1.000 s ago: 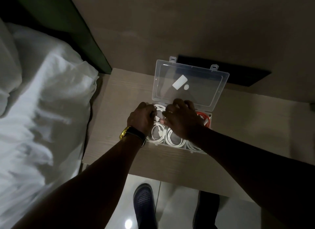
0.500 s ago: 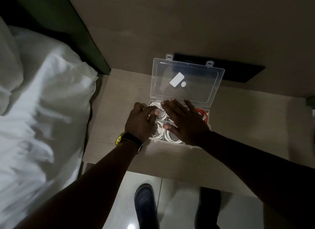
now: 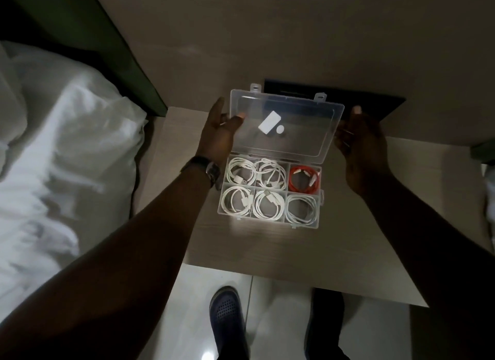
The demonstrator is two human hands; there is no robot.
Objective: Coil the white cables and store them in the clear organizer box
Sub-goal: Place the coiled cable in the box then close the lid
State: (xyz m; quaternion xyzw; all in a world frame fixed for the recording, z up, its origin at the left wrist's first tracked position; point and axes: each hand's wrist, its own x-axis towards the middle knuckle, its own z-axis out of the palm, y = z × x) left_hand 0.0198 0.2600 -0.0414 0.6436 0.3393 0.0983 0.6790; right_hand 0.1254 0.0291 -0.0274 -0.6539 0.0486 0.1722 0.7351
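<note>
The clear organizer box (image 3: pixel 268 221) lies open on a pale wooden table (image 3: pixel 267 252). Several compartments hold coiled white cables (image 3: pixel 240 172); the far right one holds a red cable (image 3: pixel 304 180). The clear lid (image 3: pixel 294 137), with a white sticker on it, stands tilted up at the back. My left hand (image 3: pixel 218 137) grips the lid's left edge, thumb on the front. My right hand (image 3: pixel 360 145) holds the lid's right edge with curled fingers.
A bed with white sheets (image 3: pixel 67 158) runs along the left, close to the table. A dark flat panel (image 3: pixel 375 105) lies behind the lid against the wall. My shoes (image 3: pixel 226 311) stand on the pale floor below the table's front edge.
Both hands have lifted off the cables in the compartments and moved back and apart, taking hold of the lid's two side edges. The cables now lie uncovered.
</note>
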